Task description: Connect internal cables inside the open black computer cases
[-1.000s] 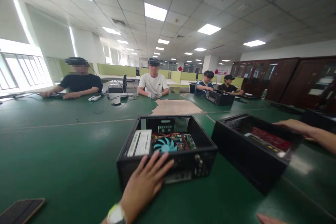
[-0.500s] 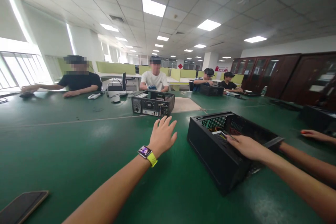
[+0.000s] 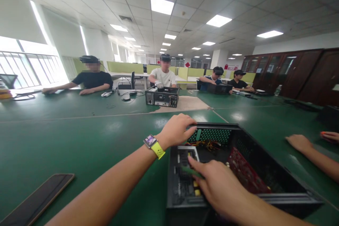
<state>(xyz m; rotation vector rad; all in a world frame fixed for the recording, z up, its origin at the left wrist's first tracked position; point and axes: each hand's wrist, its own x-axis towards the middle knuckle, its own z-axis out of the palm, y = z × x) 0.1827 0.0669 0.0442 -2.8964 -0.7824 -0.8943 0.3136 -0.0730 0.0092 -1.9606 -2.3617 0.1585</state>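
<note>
A black computer case (image 3: 182,215) lies open-topped before me, with a red circuit board (image 3: 246,171), coloured wires (image 3: 209,144) and a drive bay or power unit area inside. My left hand (image 3: 176,132), below a watch with a lime strap (image 3: 155,146), grips the case's far left corner with fingers and thumb at the rim. Over the left part of the case, my right hand (image 3: 221,185) pinches a blurred green strip that looks like a RAM stick (image 3: 191,172). The strip's lower end is hidden by my fingers.
A dark phone (image 3: 38,197) lies on the green table (image 3: 111,155) at left. Across it, a person in white works at another computer case (image 3: 162,98). More people sit along the far side. A co-worker's hand (image 3: 300,144) rests at right.
My left hand has come over from the bare table onto the case's corner. The case has turned and sits nearer; my right hand has moved left and closer, carrying the green strip.
</note>
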